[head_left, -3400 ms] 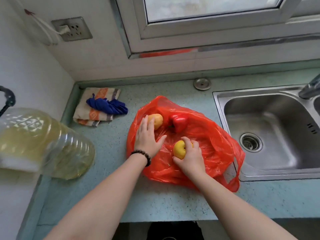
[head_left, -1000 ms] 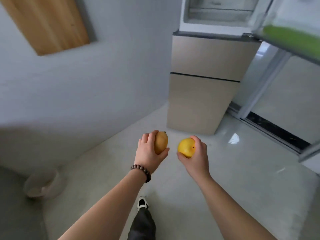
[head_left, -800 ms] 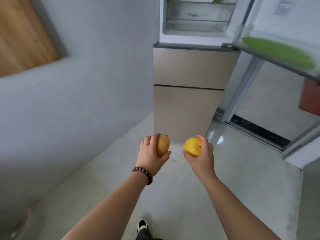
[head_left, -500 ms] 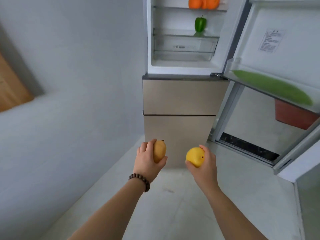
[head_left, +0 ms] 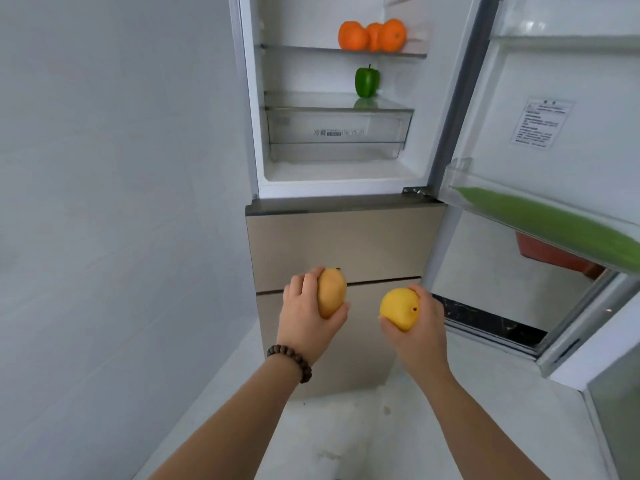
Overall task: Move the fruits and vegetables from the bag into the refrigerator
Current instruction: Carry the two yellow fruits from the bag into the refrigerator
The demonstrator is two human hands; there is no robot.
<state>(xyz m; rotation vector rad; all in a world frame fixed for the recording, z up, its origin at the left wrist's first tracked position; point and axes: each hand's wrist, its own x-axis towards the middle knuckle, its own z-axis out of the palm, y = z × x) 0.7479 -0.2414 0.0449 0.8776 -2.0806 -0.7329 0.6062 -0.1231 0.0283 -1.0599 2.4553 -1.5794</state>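
The refrigerator (head_left: 343,233) is standing ahead with its upper door (head_left: 554,98) swung open to the right, lower drawers shut. A long green vegetable (head_left: 554,221) is lying in the door bin, partly blurred. Inside, three oranges (head_left: 372,35) are sitting on the upper shelf, a green pepper (head_left: 367,81) is standing on the glass shelf (head_left: 311,98) below, over a clear crisper drawer (head_left: 337,131). The left hand (head_left: 308,320) is gripping a tan mango-like fruit (head_left: 331,292), fingers and thumb curled round it. The right hand (head_left: 420,323) is cupping a round yellow fruit (head_left: 399,309), fingers wrapped behind, thumb under. Both fruits are being held low, in front of the closed drawers, well below the open compartment. The bag is not in view. Risks, judged: with both hands full, neither is free to steady anything, so setting a fruit down one-handed could knock the upright pepper over; the round fruit could roll off the smooth glass toward the front edge; an elbow could bump the open door bin while lifting.
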